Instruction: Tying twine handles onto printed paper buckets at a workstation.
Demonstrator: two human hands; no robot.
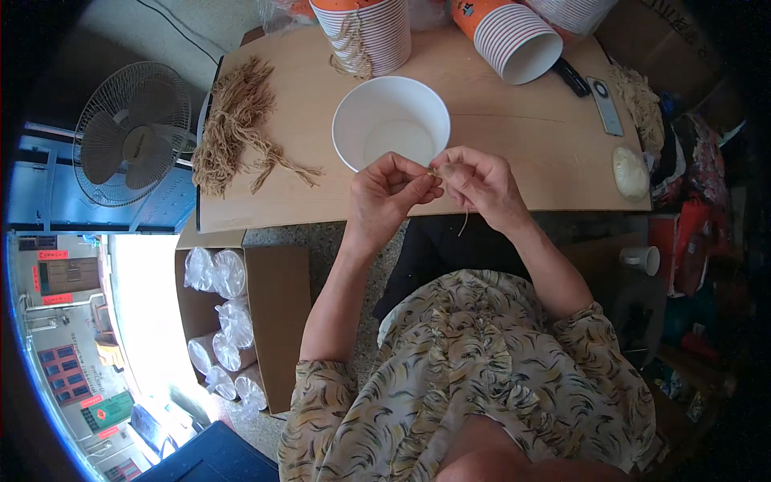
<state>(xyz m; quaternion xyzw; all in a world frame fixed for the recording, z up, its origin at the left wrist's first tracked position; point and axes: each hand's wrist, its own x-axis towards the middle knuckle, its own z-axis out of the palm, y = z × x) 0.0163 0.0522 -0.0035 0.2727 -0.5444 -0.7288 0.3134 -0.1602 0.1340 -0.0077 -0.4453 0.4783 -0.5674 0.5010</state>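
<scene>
In the head view, we see the left hand [387,193] and the right hand [486,189] brought together, thumbs and fingers pinched on a thin tan cord [463,223] between them; a loose end dangles below the right fingers. We cannot tell how the cord is looped, as the fingertips hide it. Just beyond both hands we find a white tub [353,120] standing on the wooden table [305,96]. Left of the left hand we see a heap of tan cords [233,128]. Farther beyond the hands stands a stack of tubs [385,40] with cords against its side. Well right of the right hand, we note a phone [605,106] and a pale rounded lump [631,173].
</scene>
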